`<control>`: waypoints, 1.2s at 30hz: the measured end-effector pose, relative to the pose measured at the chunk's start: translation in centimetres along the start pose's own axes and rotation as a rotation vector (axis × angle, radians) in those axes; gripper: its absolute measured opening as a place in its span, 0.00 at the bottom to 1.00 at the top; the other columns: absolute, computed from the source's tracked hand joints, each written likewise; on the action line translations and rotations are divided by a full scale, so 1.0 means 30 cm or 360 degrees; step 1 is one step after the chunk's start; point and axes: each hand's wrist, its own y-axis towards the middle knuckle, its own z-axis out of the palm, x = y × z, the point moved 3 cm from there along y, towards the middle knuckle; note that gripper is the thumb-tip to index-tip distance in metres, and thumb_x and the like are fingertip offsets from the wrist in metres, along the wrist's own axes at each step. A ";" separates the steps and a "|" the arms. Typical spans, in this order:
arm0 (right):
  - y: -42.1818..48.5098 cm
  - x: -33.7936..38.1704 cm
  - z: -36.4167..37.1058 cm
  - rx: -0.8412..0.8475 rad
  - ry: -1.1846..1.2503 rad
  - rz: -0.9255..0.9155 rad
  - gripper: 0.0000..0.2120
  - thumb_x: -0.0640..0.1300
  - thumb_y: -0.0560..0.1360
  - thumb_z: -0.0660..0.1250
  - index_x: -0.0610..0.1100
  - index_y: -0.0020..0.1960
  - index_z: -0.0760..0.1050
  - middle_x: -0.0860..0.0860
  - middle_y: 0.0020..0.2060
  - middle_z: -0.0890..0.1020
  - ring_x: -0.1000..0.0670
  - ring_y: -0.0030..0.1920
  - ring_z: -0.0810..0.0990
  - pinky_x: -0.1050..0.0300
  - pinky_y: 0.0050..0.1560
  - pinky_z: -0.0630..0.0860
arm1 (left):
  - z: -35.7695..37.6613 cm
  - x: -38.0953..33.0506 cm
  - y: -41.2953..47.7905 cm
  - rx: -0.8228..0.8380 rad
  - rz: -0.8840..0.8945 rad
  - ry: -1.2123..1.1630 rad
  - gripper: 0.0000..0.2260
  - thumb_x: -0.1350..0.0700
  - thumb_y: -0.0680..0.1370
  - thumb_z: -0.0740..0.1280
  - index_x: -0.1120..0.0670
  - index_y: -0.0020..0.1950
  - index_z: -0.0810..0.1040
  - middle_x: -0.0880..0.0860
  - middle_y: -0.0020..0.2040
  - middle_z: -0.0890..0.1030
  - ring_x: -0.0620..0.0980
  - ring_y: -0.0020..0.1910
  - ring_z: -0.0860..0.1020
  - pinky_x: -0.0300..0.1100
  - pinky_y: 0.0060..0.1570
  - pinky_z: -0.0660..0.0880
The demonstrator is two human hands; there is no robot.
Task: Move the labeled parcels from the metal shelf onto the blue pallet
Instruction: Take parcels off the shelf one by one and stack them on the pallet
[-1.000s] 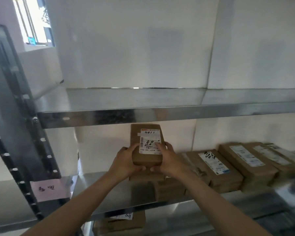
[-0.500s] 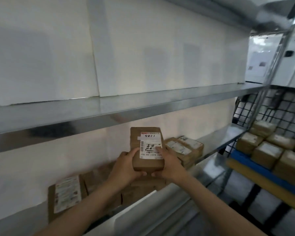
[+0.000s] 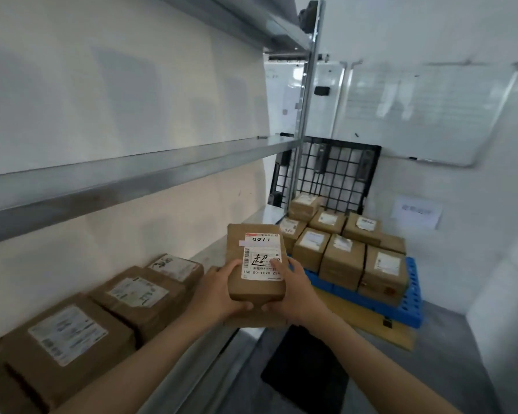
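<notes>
A brown cardboard parcel (image 3: pixel 256 264) with a white shipping label (image 3: pixel 261 256) is held in mid-air at the centre of the view, both hands clamped on its lower end: the left hand (image 3: pixel 219 289) closes its grip on the parcel's left side, the right hand (image 3: pixel 293 289) on its right, thumbs lying across the label face. The parcel hangs clear of the metal shelf (image 3: pixel 126 177), off its front edge. At about 8 o'clock from it, three more labelled parcels (image 3: pixel 132 297) lie in a row on the lower shelf board. At about 2 o'clock, the blue pallet (image 3: pixel 413 306) sits on the floor on a flat tan board (image 3: pixel 368 321), already carrying a block of labelled boxes (image 3: pixel 344 258). A black grid panel (image 3: pixel 335 174) leans on the wall behind them, with a whiteboard (image 3: pixel 425 112) above.
</notes>
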 end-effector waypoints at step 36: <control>1.272 -1.201 -0.716 -0.0287 -0.0024 0.0644 0.40 0.42 0.69 0.72 0.46 0.75 0.55 0.47 0.73 0.57 0.47 0.73 0.57 0.58 0.70 0.58 | 0.860 -0.419 1.923 0.0637 0.0457 -0.0017 0.38 0.56 0.66 0.76 0.49 0.72 0.61 0.53 0.70 0.66 0.53 0.68 0.66 0.49 0.67 0.67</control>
